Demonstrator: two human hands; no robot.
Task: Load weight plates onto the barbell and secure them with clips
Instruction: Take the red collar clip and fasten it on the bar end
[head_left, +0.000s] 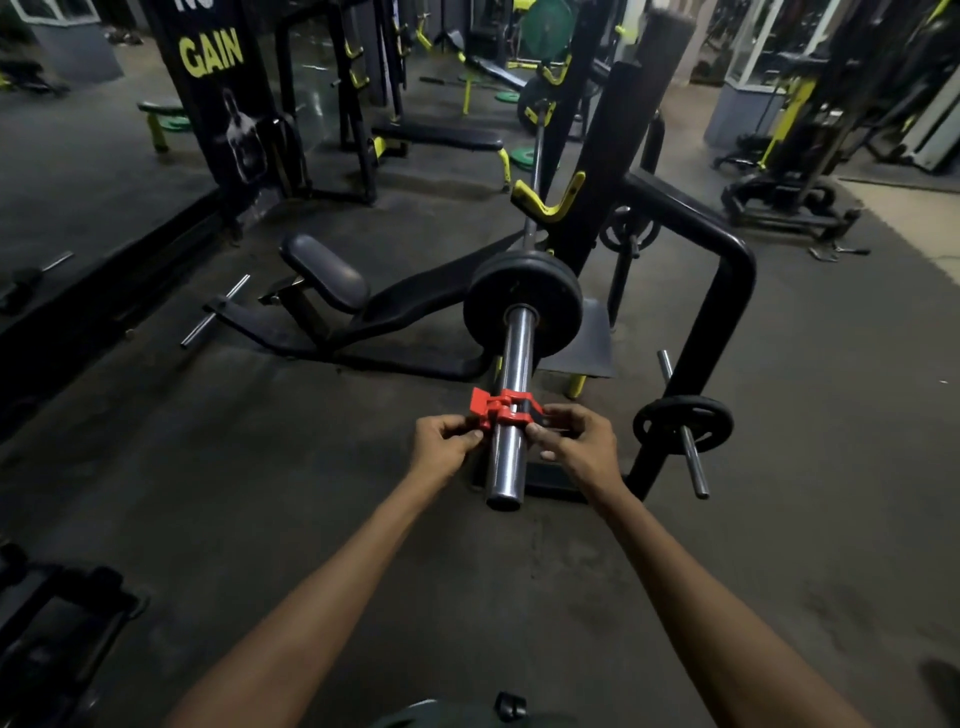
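Note:
A chrome barbell sleeve points toward me from a bench rack. Black weight plates sit on it at the far end. A red clip wraps around the sleeve about halfway along, well apart from the plates. My left hand pinches the clip's left side. On the clip's right side, my right hand grips it. The sleeve's open end sticks out between my wrists.
A small black plate hangs on a storage peg of the black rack frame to the right. A decline bench lies to the left. More benches and green plates stand at the back. Dark rubber floor surrounds me.

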